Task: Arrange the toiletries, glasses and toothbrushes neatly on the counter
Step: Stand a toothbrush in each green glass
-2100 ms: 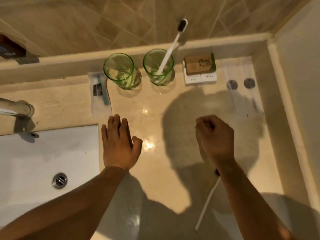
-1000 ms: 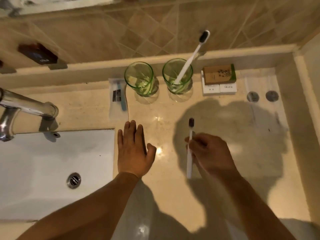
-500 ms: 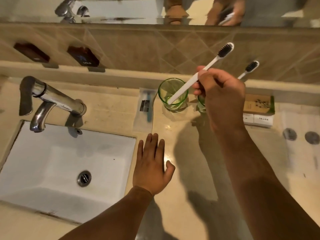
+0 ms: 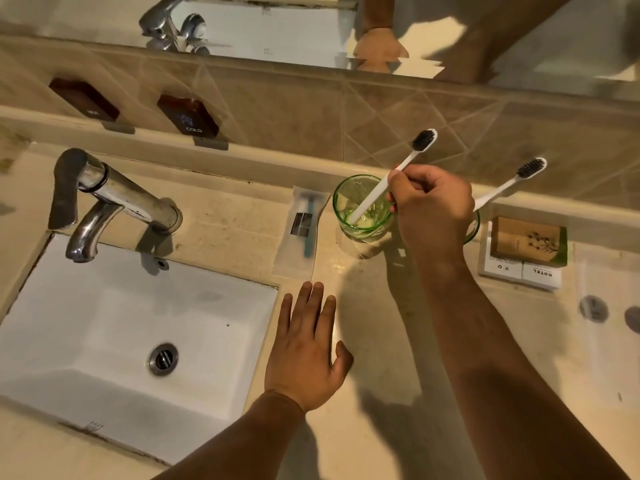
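Note:
My right hand grips a white toothbrush with black bristles; its handle end rests inside the left green glass at the back of the counter. A second green glass is mostly hidden behind that hand, and another white toothbrush leans out of it to the right. A wrapped razor lies left of the glasses. A brown soap box sits on white hotel packets to the right. My left hand lies flat and empty on the counter beside the sink.
A white sink with a chrome tap fills the left. Two dark hot and cold tags hang on the tiled wall under a mirror. Flat clear sachets with round grey labels lie at the far right.
My right hand lifted the toothbrush off the counter, carried it back to the left glass and lowered its handle in. The view has tilted up toward the mirror. My left hand stayed flat.

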Tool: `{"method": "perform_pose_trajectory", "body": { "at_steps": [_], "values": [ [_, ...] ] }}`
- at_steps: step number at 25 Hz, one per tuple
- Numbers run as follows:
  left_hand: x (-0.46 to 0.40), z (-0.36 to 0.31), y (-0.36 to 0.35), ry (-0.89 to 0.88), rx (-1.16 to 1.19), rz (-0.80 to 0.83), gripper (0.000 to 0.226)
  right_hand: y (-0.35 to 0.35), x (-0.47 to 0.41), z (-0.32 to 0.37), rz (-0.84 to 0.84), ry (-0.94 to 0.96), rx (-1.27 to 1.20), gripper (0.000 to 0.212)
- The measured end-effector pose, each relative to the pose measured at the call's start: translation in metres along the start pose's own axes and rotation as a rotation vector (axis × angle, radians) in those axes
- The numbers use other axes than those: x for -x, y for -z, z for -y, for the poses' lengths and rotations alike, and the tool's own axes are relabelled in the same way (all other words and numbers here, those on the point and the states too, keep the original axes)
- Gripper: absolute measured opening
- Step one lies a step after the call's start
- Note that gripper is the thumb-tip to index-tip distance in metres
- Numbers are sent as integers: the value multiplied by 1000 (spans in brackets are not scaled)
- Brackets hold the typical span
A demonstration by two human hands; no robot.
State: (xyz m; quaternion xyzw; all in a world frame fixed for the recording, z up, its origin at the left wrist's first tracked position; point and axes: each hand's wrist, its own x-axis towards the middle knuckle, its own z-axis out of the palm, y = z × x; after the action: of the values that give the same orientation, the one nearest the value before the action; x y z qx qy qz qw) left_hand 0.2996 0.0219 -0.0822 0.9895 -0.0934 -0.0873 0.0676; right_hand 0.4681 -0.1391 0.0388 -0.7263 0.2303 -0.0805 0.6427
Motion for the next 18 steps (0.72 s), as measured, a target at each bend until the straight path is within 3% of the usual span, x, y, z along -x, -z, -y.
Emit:
{"method": "perform_pose_trajectory", "body": {
  "at_steps": [12,18],
  "values": [
    [-2,1,2,15,27,56,76,-4,-7,5,50,-2,234,11],
    [-1,2,-3,1,35,53,73,2,-11,4,59,-27,328,23]
  ]
}}
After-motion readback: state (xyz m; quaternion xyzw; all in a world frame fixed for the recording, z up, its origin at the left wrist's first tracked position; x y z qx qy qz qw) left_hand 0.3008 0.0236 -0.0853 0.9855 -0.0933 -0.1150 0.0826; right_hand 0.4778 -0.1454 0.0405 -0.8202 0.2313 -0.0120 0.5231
